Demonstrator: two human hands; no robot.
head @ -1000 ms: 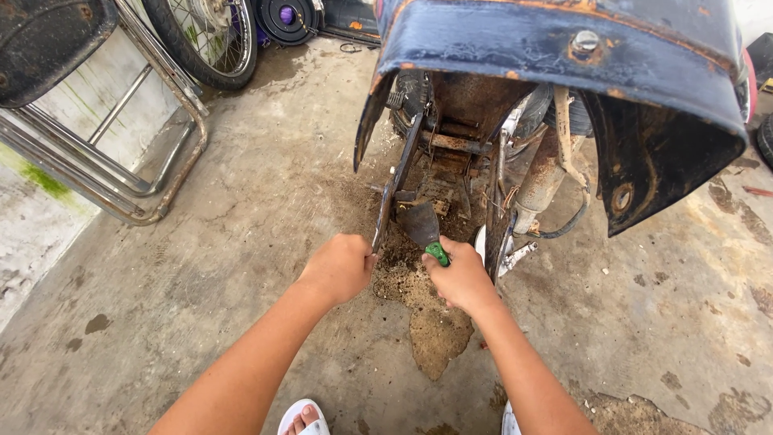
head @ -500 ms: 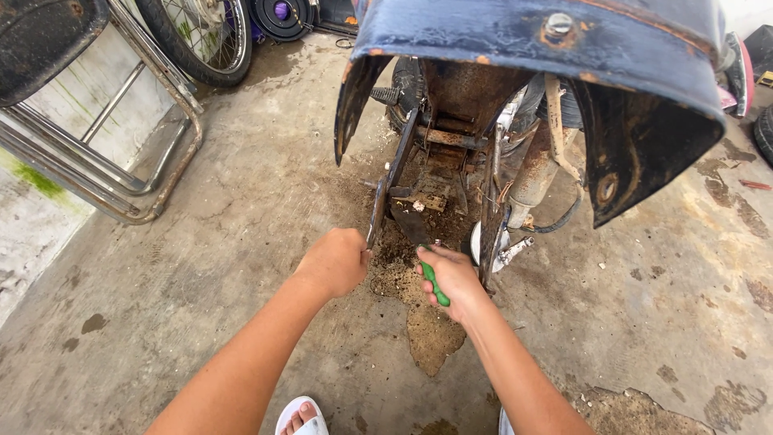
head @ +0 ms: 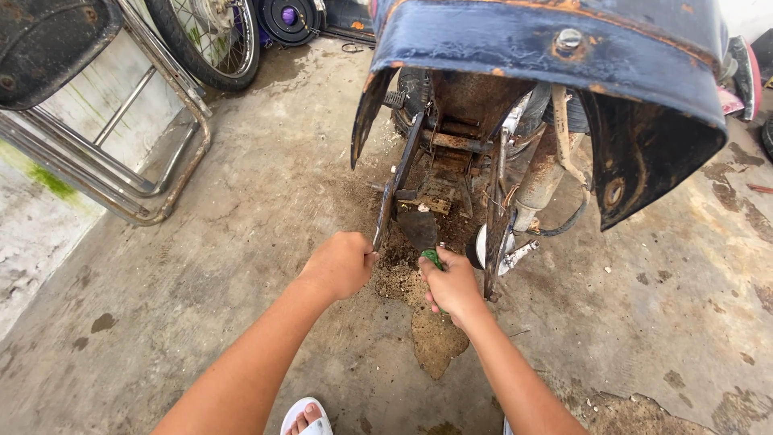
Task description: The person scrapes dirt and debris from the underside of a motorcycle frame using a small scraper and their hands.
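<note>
Concrete floor: right hand grips green-handled tool pointing away; left hand fisted on frame bar.

- The motorcycle frame stands on the concrete floor, under the rear fender.
- The left hand grips the frame's left bar.
- The right hand, right of it, holds a tool handle.
- The metal chair frame stands far left.
- The wheel lies behind the chair frame.
</note>
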